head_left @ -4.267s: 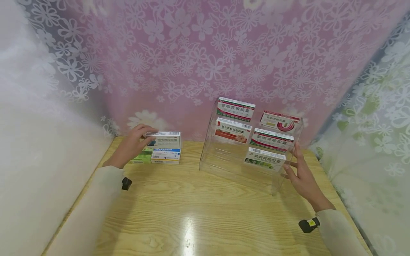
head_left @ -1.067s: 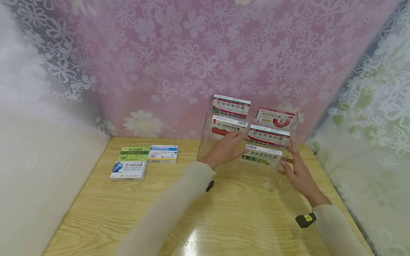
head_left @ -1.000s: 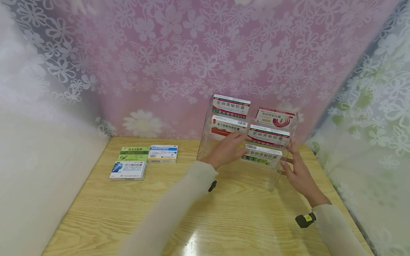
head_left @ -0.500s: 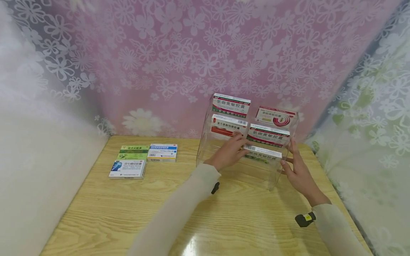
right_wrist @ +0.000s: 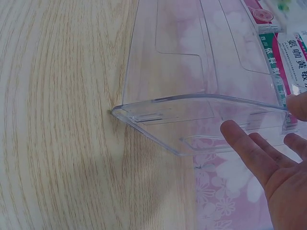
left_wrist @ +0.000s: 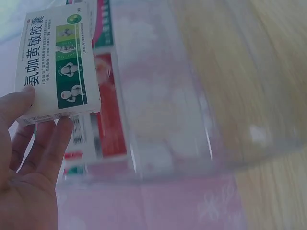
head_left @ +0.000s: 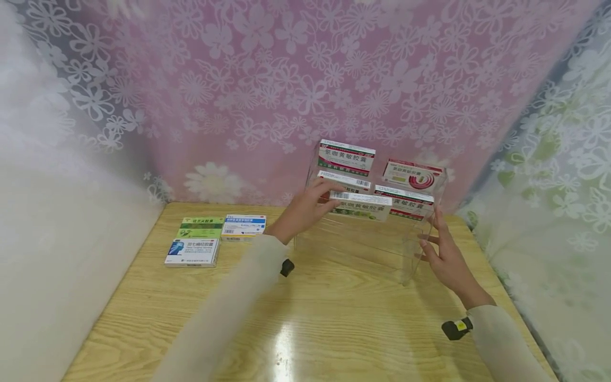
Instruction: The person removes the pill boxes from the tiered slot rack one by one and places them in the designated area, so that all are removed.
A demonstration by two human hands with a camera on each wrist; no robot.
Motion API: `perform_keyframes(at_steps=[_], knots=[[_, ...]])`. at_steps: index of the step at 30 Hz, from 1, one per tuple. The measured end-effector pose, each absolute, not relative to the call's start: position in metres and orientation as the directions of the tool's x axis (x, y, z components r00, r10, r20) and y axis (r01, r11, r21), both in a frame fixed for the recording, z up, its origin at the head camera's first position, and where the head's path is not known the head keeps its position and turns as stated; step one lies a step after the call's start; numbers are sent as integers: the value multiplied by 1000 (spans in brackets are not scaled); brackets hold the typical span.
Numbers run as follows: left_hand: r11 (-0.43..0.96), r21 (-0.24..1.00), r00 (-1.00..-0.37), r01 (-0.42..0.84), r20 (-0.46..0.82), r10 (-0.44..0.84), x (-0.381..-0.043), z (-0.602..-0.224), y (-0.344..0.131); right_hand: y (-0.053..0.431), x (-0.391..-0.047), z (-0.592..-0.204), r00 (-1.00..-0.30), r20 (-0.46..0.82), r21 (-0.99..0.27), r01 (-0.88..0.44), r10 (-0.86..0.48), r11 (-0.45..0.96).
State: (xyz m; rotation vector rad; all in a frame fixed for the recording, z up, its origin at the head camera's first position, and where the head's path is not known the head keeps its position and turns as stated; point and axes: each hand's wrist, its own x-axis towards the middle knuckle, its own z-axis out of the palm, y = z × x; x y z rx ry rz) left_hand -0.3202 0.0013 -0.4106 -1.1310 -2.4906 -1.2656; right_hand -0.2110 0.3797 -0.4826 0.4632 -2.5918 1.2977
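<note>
My left hand (head_left: 303, 209) pinches the left end of a white and green medicine box (left_wrist: 57, 62), thumb on its face and fingers underneath. In the head view this box overlaps the middle row of a clear plastic display rack (head_left: 353, 254), partly hiding an orange and white medicine box (head_left: 350, 181) and a red and green one (head_left: 411, 206). Above them in the rack are another red and green box (head_left: 346, 159) and a red and white box (head_left: 412, 175). My right hand (head_left: 451, 265) touches the rack's right side panel (right_wrist: 206, 115) with nearly straight fingers.
Three medicine boxes lie flat on the wooden table (head_left: 229, 329) at the left: a green one (head_left: 200, 227), a blue and white one (head_left: 244, 225) and a white one with a blue head picture (head_left: 192, 252). Behind the table hangs a pink flowered curtain (head_left: 258, 106).
Earlier, my left hand set the white box with the blue head picture down in front of the green one. Since then it has lifted the white and green box from the rack's lowest tier, up and left.
</note>
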Motion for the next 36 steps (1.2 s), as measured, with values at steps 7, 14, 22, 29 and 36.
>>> perform_keyframes(at_steps=[7, 14, 22, 29, 36], knots=[[433, 655, -771, 619, 400, 496, -319, -401, -60, 380, -212, -483, -934, 307, -749, -357, -185, 558], [502, 646, -812, 576, 380, 442, -320, -412, -119, 378, -213, -483, -930, 319, -754, -366, -182, 545], [585, 664, -876, 466, 253, 410, -310, -438, -180, 378, -213, -485, -930, 323, -748, -363, -173, 555], [660, 674, -923, 333, 90, 374, -294, -475, -226, 378, -214, -485, -929, 324, -761, -368, -178, 535], [698, 647, -921, 309, 20, 389, -287, -503, -254, 378, -213, -483, -933, 315, -761, -358, -174, 541]])
